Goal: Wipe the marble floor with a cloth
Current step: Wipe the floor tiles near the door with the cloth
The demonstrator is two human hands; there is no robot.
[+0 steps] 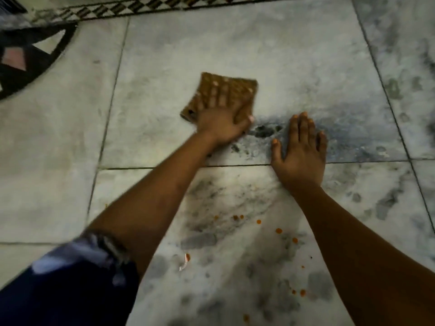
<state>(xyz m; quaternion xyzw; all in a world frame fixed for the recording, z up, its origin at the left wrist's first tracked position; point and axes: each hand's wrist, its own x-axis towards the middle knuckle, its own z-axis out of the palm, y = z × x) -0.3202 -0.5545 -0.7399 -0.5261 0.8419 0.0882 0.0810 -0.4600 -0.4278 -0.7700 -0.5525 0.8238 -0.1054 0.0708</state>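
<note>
A brown, square-patterned cloth (237,87) lies flat on the grey-white marble floor (270,55), a little above the middle of the view. My left hand (219,123) presses down on the cloth's near half, fingers spread over it and thumb at its right edge. My right hand (300,156) rests palm down on the bare floor to the right of the cloth, fingers apart, holding nothing. Dark smudges (264,131) mark the tile between the two hands.
Orange drops (279,230) are scattered on the near tile between my forearms, beside a small torn scrap (186,261). A black inlay pattern (28,60) curves in at the far left. A checkered border strip (141,8) runs along the top.
</note>
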